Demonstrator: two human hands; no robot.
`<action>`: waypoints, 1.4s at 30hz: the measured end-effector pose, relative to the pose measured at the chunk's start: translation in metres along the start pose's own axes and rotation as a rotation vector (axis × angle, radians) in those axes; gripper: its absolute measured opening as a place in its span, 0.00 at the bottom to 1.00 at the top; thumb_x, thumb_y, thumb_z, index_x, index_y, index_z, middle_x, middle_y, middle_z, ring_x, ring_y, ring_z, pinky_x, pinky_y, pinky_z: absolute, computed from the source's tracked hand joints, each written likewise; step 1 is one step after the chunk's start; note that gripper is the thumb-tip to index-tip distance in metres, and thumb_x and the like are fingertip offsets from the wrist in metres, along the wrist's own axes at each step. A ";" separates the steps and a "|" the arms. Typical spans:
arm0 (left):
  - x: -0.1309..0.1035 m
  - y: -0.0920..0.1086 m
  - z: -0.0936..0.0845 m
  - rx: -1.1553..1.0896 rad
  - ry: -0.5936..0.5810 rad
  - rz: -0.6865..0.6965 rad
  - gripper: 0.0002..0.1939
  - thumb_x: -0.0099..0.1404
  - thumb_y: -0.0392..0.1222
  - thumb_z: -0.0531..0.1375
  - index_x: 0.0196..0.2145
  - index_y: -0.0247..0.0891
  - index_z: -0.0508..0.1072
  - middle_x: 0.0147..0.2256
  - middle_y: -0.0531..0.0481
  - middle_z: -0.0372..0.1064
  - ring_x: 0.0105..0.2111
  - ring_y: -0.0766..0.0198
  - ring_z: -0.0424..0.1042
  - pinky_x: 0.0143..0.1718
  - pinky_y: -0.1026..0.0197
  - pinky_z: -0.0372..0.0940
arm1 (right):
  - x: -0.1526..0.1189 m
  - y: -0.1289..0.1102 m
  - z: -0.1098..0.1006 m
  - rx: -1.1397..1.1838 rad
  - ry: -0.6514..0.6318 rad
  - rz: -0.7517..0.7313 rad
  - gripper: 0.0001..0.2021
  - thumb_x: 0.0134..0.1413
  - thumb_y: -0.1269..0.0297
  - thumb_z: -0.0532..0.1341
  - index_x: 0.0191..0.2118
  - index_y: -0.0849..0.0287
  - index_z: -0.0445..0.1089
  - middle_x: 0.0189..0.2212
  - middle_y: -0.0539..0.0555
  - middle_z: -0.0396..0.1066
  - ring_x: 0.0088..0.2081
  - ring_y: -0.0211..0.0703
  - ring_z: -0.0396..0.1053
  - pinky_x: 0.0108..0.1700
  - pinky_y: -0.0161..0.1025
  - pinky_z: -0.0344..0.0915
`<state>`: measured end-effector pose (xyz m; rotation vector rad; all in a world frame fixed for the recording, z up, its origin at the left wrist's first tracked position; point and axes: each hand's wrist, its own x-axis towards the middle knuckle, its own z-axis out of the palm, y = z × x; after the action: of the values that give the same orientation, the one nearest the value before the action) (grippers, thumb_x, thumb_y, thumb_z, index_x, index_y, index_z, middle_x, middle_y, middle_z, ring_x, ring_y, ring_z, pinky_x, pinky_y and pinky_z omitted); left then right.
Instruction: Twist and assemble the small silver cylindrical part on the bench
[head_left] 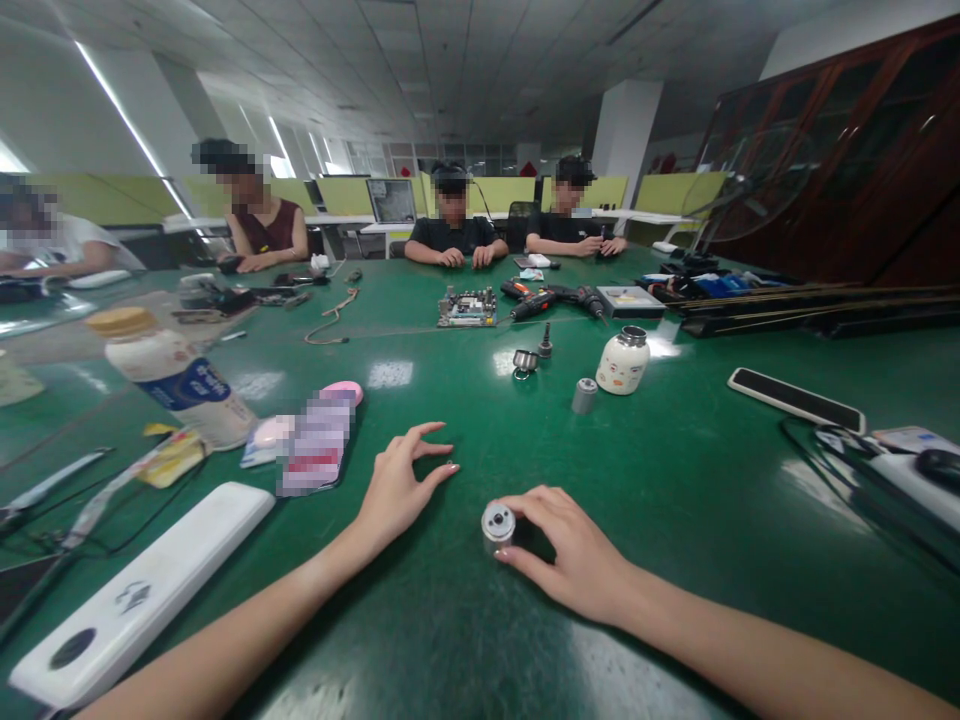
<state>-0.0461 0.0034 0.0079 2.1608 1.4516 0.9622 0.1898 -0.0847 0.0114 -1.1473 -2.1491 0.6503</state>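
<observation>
My right hand (574, 550) has its thumb and fingers around a short silver metal cylinder (498, 527) standing on the green table (450, 620). The cylinder's top shows a centre hole or stub and smaller dark spots. To its left, my left hand (405, 475) hovers over or rests on the table, fingers spread and holding nothing. Farther off stands a second grey cylinder (584, 396), beside a cream flask (623, 361) with a face drawn on it and its mouth uncovered. A metal cap with a ring (525, 364) and a dark stopper-like piece (545, 341) lie close by.
Left are a milk-type bottle (176, 380), a pouch (319, 445) and a long white device (142, 600). A circuit board (466, 307) and power drills (555, 298) lie farther back. A white-framed dark slab (796, 400) and cables (825, 480) are right. Several people sit across.
</observation>
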 end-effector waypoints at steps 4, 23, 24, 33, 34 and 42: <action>0.000 0.004 -0.001 -0.020 -0.010 0.008 0.21 0.59 0.45 0.65 0.50 0.44 0.68 0.36 0.52 0.80 0.45 0.52 0.75 0.51 0.47 0.61 | 0.000 -0.001 0.000 -0.003 0.002 -0.004 0.15 0.59 0.63 0.64 0.51 0.54 0.67 0.43 0.52 0.72 0.44 0.45 0.67 0.47 0.43 0.61; -0.031 0.063 -0.003 -0.219 -0.083 0.197 0.17 0.59 0.44 0.67 0.46 0.46 0.71 0.33 0.54 0.80 0.42 0.56 0.73 0.47 0.52 0.60 | -0.001 0.002 0.002 -0.039 0.026 -0.049 0.14 0.60 0.62 0.62 0.50 0.57 0.66 0.42 0.54 0.73 0.43 0.46 0.68 0.46 0.44 0.62; -0.031 0.064 -0.004 -0.216 -0.085 0.210 0.17 0.60 0.43 0.67 0.46 0.46 0.71 0.34 0.55 0.80 0.42 0.56 0.73 0.47 0.52 0.60 | -0.002 0.001 0.002 -0.042 0.027 -0.049 0.14 0.60 0.62 0.62 0.50 0.57 0.66 0.42 0.54 0.73 0.43 0.46 0.68 0.46 0.44 0.62; -0.036 0.067 -0.004 -0.207 -0.042 0.218 0.16 0.60 0.46 0.66 0.46 0.44 0.70 0.32 0.52 0.80 0.41 0.54 0.74 0.47 0.50 0.61 | -0.001 0.000 0.001 -0.048 0.018 -0.043 0.15 0.60 0.62 0.62 0.51 0.57 0.67 0.43 0.55 0.73 0.44 0.46 0.68 0.47 0.45 0.63; -0.036 0.067 -0.004 -0.194 -0.056 0.216 0.17 0.61 0.46 0.65 0.46 0.44 0.70 0.32 0.52 0.80 0.42 0.54 0.74 0.48 0.49 0.61 | -0.001 0.000 0.001 -0.046 0.018 -0.042 0.15 0.60 0.63 0.62 0.51 0.57 0.67 0.43 0.55 0.72 0.44 0.47 0.68 0.47 0.45 0.63; -0.037 0.075 -0.011 -0.197 -0.108 0.334 0.22 0.62 0.36 0.59 0.54 0.45 0.65 0.46 0.48 0.76 0.48 0.54 0.70 0.50 0.49 0.60 | -0.001 0.000 0.002 -0.040 0.015 -0.038 0.13 0.59 0.65 0.62 0.49 0.57 0.67 0.42 0.54 0.72 0.44 0.46 0.67 0.46 0.45 0.63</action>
<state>-0.0131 -0.0617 0.0500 2.3066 0.9217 1.0304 0.1889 -0.0861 0.0102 -1.1257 -2.1750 0.5827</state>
